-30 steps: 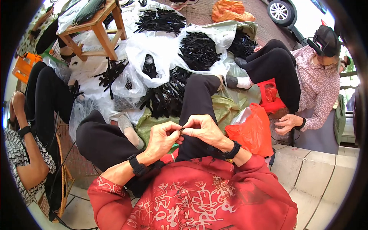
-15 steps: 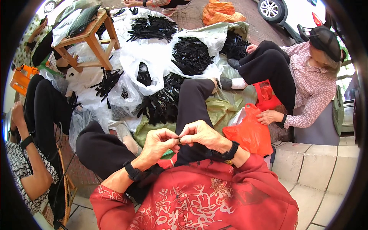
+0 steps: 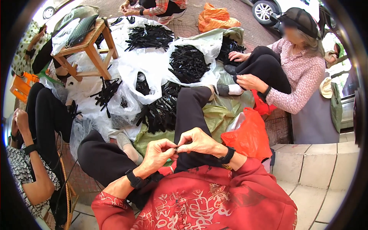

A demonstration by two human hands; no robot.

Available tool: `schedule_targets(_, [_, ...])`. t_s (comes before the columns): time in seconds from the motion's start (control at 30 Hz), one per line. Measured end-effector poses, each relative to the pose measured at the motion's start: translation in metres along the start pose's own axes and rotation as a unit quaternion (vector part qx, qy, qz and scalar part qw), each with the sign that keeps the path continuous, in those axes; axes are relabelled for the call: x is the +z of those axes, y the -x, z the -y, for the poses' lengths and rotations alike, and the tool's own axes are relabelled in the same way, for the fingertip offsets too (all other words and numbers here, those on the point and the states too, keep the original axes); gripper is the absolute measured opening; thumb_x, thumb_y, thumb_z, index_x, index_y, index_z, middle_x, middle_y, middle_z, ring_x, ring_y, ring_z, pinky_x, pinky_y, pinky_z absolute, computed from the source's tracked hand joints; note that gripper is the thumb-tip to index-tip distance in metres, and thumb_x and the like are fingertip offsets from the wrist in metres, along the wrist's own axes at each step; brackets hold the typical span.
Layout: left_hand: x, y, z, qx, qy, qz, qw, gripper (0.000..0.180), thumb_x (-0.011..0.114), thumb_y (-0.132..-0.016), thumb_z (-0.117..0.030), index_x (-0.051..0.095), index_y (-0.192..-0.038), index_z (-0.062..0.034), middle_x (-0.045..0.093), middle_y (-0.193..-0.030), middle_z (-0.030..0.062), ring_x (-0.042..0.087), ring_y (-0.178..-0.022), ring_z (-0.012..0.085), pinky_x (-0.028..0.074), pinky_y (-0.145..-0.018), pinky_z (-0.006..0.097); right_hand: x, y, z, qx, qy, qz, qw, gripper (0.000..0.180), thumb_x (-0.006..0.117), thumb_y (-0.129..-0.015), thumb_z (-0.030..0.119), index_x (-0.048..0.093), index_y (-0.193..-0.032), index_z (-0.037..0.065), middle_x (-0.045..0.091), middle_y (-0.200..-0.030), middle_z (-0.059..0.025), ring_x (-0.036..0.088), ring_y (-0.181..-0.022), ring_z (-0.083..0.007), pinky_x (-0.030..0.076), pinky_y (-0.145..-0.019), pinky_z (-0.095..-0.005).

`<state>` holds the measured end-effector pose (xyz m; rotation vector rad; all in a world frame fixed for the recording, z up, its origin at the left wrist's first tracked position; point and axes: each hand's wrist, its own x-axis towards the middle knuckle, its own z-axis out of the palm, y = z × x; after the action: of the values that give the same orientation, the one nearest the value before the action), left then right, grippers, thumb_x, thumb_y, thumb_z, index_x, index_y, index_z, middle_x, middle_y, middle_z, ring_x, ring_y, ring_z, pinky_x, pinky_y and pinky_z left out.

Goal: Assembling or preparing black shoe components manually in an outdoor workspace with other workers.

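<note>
My left hand [image 3: 158, 154] and my right hand [image 3: 200, 143] meet above my lap, thumbs and forefingers pinched together at the tips. Between them they hold a small dark piece [image 3: 176, 150], mostly covered by the fingertips and too small to name. Beyond my knees, heaps of thin black strips [image 3: 159, 109] lie on plastic sheeting and a green woven sack [image 3: 155, 138]. To the right of my knee sits a red plastic bag [image 3: 248, 132], its contents hidden.
More black strips fill white plastic bags [image 3: 147, 92] ahead. A wooden stool [image 3: 89, 51] carries a dark bag. Co-workers sit left, right and at the far side; the right one [image 3: 295, 73] wears a cap. Tiled steps [image 3: 314, 165] rise at my right.
My hands stay pinched together with only a slight shift. The co-worker on the right has leaned up, drawn a hand off the red bag, and reaches toward the black strips with the other.
</note>
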<state>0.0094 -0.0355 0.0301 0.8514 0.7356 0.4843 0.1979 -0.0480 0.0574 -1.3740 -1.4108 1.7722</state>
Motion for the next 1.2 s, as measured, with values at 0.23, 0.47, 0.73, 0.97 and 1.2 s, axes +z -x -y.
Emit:
schedule_targets(0.23, [0.004, -0.002, 0.000, 0.019, -0.023, 0.005, 1.000, 0.010, 0.046, -0.081, 0.004, 0.054, -0.087, 0.0047, 0.059, -0.077, 0.0095, 0.059, -0.066, 0.0127, 0.051, -0.061, 0.024, -0.002, 0.001, -0.009, 0.014, -0.082, -0.006, 0.997, 0.013, 0.065, -0.071, 0.010, 0.059, -0.072, -0.001, 0.055, -0.059, -0.0021, 0.048, -0.051, -0.0053, 0.039, -0.046, -0.0189])
schedule_targets(0.47, [-0.003, -0.006, 0.000, -0.022, 0.060, 0.032, 0.997, 0.007, 0.052, -0.079, 0.001, 0.054, -0.085, 0.0033, 0.060, -0.075, 0.0105, 0.061, -0.065, 0.0163, 0.052, -0.060, 0.026, 0.001, 0.003, -0.007, 0.026, -0.120, -0.006, 0.992, 0.013, 0.066, -0.070, 0.011, 0.059, -0.071, 0.000, 0.055, -0.060, -0.0014, 0.048, -0.051, -0.0051, 0.039, -0.046, -0.0188])
schedule_targets(0.73, [0.000, 0.001, 0.003, -0.018, -0.017, 0.026, 0.999, 0.007, 0.052, -0.079, 0.001, 0.054, -0.085, 0.0038, 0.060, -0.075, 0.0075, 0.060, -0.065, 0.0143, 0.050, -0.062, 0.025, 0.000, 0.006, 0.011, -0.010, 0.084, 0.013, 0.996, 0.014, 0.067, -0.070, 0.012, 0.060, -0.072, -0.001, 0.056, -0.060, -0.0016, 0.048, -0.052, -0.0047, 0.039, -0.046, -0.0191])
schedule_targets(0.97, [0.003, 0.002, 0.004, -0.014, 0.002, 0.009, 1.000, 0.010, 0.047, -0.080, 0.002, 0.054, -0.087, 0.0049, 0.060, -0.078, 0.0091, 0.061, -0.069, 0.0154, 0.051, -0.064, 0.025, 0.000, 0.004, 0.003, 0.024, 0.042, -0.003, 0.999, 0.014, 0.067, -0.070, 0.011, 0.060, -0.072, -0.001, 0.056, -0.060, -0.0020, 0.049, -0.053, -0.0049, 0.040, -0.047, -0.0190])
schedule_targets(1.2, [0.006, 0.000, 0.004, 0.014, 0.032, 0.014, 0.999, 0.013, 0.046, -0.081, 0.001, 0.053, -0.092, 0.0060, 0.059, -0.081, 0.0117, 0.061, -0.071, 0.0176, 0.052, -0.067, 0.028, -0.002, 0.004, -0.005, 0.031, -0.016, -0.013, 0.999, 0.012, 0.065, -0.072, 0.010, 0.060, -0.073, -0.001, 0.056, -0.061, -0.0015, 0.049, -0.053, -0.0049, 0.040, -0.048, -0.0183])
